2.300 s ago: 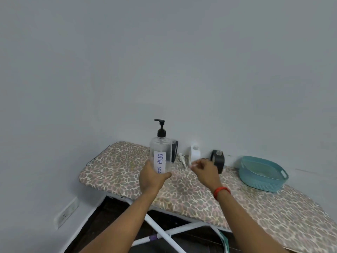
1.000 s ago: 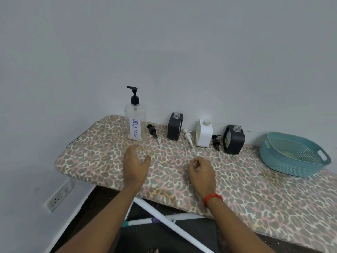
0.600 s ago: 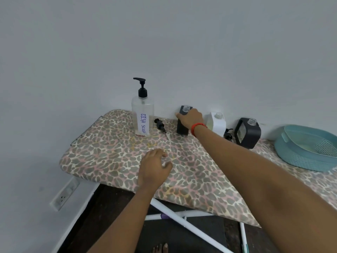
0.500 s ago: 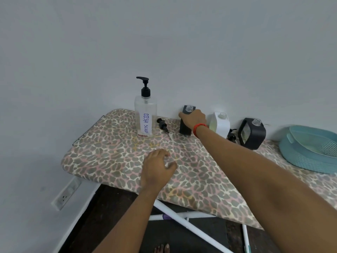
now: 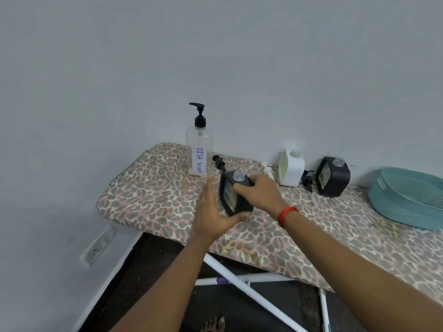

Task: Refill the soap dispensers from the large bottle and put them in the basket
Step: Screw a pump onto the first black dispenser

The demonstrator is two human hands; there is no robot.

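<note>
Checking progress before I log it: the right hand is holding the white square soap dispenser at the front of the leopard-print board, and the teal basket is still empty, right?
Not quite. In the head view the right hand holds a black square soap dispenser; the white square soap dispenser stands untouched by the wall. The teal plastic basket shows nothing inside.

my hands: 2 | small dispensers (image 5: 233,196): 3 | big bottle (image 5: 198,154): 1 | loose pumps (image 5: 219,162): 3 | basket (image 5: 405,200): 1

Both forearms bare, no sleeves. Red band (image 5: 287,215) around right wrist. Left hand (image 5: 211,216) without rings. Bare toes (image 5: 213,324) at bottom edge.
</note>
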